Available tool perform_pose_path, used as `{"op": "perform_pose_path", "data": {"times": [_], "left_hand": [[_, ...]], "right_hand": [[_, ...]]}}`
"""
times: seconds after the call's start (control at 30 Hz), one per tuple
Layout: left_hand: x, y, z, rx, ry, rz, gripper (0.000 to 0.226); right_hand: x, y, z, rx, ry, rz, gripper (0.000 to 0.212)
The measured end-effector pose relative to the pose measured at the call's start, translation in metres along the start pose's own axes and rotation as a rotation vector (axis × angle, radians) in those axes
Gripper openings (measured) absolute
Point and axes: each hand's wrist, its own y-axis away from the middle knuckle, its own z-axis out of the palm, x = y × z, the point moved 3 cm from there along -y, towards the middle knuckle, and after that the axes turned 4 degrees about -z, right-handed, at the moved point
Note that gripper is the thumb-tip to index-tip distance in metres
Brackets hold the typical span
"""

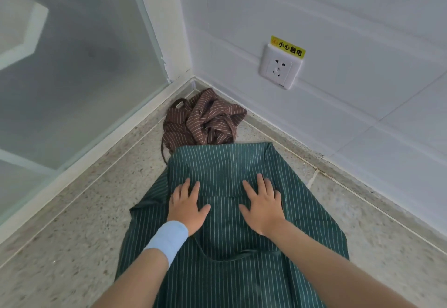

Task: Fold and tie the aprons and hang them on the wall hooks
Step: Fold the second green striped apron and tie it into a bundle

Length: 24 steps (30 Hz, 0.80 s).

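Observation:
A green pinstriped apron [225,162] lies spread on the speckled floor, its far part folded over toward me. My left hand [187,205] and my right hand [262,205] both press flat on it with straight, spread fingers, side by side at the fold's edge. A thin green strap [217,257] curves across the cloth just below my wrists. Beyond the green apron, a brown pinstriped apron [203,121] sits crumpled in the corner, its straps tangled. No wall hooks are in view.
A frosted glass panel [72,78] with a white frame runs along the left. A white tiled wall on the right carries a power socket [279,67] with a yellow warning label. Bare terrazzo floor [72,247] lies on both sides of the apron.

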Motion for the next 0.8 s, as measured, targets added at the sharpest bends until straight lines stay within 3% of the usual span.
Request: {"op": "perform_pose_path", "data": {"times": [0.2,0.3,0.4,0.5,0.67,0.8], "left_hand": [[-0.004,-0.023,-0.029,-0.036,0.240,0.051,0.068],[-0.013,-0.007,-0.026,0.134,0.439,0.026,0.051],[-0.034,0.025,-0.017,0.347,0.391,-0.035,0.039],[-0.067,0.055,-0.005,0.489,0.324,-0.234,0.041],[-0.120,0.095,0.022,0.304,0.327,-0.579,0.075],[-0.147,0.104,0.036,0.161,0.305,-0.399,0.028]], "right_hand": [[0.014,-0.034,-0.034,-0.085,0.029,0.012,0.074],[-0.004,-0.024,-0.038,0.063,0.137,-0.047,0.070],[-0.041,0.007,-0.022,0.169,0.124,-0.208,0.062],[-0.078,0.038,0.004,0.163,0.135,-0.389,0.055],[-0.118,0.071,0.045,0.134,0.215,-0.638,0.054],[-0.131,0.088,0.068,-0.053,0.338,-0.581,0.061]]}}
